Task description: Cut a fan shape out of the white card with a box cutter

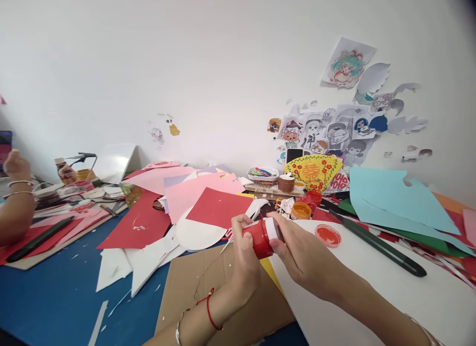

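Between my two hands is a small red paint jar (259,238), lying tilted on its side in the air. My left hand (244,266) is closed around the jar's body. The thumb and fingers of my right hand (299,249) grip the white lid-like end (272,229), which points to the right. Below them lie a brown cardboard sheet (201,291) and a large white sheet (308,306). A round shallow dish or lid (328,235) with red paint in it rests on the white sheet, right of my hands.
A dark green craft knife or pen-like tool (386,249) lies at the right. Red paper (219,207) and an orange paint jar (301,210) are beyond my hands. Turquoise paper (397,197) is piled at right. Another person's hand (17,165) shows at far left.
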`<action>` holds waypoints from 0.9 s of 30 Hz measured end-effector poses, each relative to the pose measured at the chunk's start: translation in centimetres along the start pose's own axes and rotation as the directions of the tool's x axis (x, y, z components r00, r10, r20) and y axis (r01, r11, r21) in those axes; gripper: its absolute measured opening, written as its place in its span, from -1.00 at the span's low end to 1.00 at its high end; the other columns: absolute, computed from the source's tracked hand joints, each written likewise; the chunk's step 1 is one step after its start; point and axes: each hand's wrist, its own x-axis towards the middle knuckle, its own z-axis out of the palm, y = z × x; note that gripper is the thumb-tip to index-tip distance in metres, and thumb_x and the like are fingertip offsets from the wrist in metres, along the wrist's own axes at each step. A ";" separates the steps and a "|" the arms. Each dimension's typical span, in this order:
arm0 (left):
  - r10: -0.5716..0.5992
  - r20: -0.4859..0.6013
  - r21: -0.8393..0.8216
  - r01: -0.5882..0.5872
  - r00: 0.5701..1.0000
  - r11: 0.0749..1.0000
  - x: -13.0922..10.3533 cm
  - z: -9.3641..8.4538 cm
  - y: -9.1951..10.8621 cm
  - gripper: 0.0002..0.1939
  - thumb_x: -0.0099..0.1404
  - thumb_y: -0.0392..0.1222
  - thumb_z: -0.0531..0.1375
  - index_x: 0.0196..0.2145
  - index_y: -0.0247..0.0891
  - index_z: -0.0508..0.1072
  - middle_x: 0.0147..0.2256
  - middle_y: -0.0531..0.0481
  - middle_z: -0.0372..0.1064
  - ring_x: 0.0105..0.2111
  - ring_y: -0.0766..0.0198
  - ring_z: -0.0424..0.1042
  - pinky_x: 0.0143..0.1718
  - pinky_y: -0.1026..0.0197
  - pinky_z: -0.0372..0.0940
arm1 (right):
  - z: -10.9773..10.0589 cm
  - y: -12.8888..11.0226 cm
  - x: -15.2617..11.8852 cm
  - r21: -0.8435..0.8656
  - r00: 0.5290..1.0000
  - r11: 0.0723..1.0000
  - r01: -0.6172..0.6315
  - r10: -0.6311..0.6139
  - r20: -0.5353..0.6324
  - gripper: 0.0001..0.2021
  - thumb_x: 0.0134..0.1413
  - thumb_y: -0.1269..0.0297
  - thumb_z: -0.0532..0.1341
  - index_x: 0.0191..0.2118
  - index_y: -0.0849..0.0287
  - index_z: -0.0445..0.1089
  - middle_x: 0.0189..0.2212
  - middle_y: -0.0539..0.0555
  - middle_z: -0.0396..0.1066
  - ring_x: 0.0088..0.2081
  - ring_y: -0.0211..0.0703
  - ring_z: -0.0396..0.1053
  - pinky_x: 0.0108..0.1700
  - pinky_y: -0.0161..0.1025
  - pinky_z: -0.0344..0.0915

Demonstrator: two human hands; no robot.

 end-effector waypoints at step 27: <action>0.181 0.043 0.078 -0.184 0.983 0.980 0.6 -0.6 -0.6 -0.70 0.30 0.06 -0.16 -0.33 -0.19 0.18 -0.42 0.06 0.15 -0.46 0.29 0.17 -0.41 0.23 0.14 | 2.6 0.1 0.6 0.353 0.987 0.933 -0.072 0.118 -0.109 -0.62 0.26 -0.04 -0.12 0.00 0.12 0.06 -0.37 0.03 0.37 -0.41 -0.14 0.34 -0.41 -0.25 0.23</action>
